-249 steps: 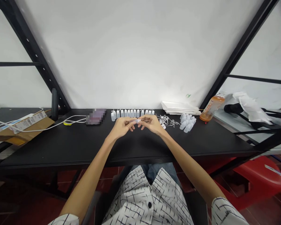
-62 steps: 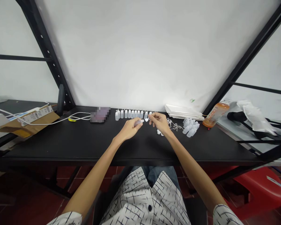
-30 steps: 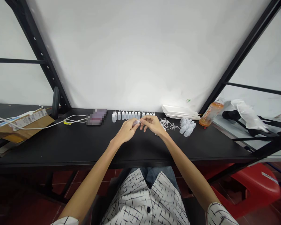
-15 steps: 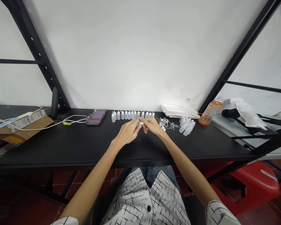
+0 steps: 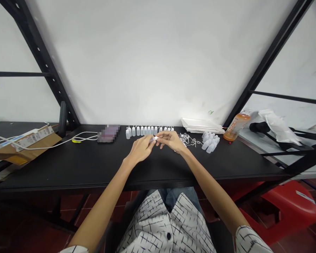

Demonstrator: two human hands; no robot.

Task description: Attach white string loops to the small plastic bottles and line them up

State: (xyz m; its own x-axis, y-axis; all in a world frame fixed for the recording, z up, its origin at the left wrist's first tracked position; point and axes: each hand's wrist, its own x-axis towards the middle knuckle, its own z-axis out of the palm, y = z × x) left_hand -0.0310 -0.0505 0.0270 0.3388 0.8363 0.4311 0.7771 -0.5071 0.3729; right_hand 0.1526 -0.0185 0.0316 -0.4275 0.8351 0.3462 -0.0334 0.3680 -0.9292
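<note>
My left hand is closed round a small translucent plastic bottle, mostly hidden by the fingers. At its white cap, the thumb and fingertips of my right hand pinch together. Behind both hands, a row of small capped bottles stands upright along the wall side of the table. To the right of my right hand lies a tangle of white caps with cords. Beyond that is a cluster of uncapped-looking small bottles, their tops hard to make out.
The black table meets a white wall. A phone and white cable are on the left, near an opened cardboard box. White paper sheets and an orange drink bottle are on the right. A red stool stands below.
Both hands have shifted slightly left, still together at the small bottle. My right hand's fingers are somewhat more extended, and more of the white cap shows. The view has tilted slightly.
</note>
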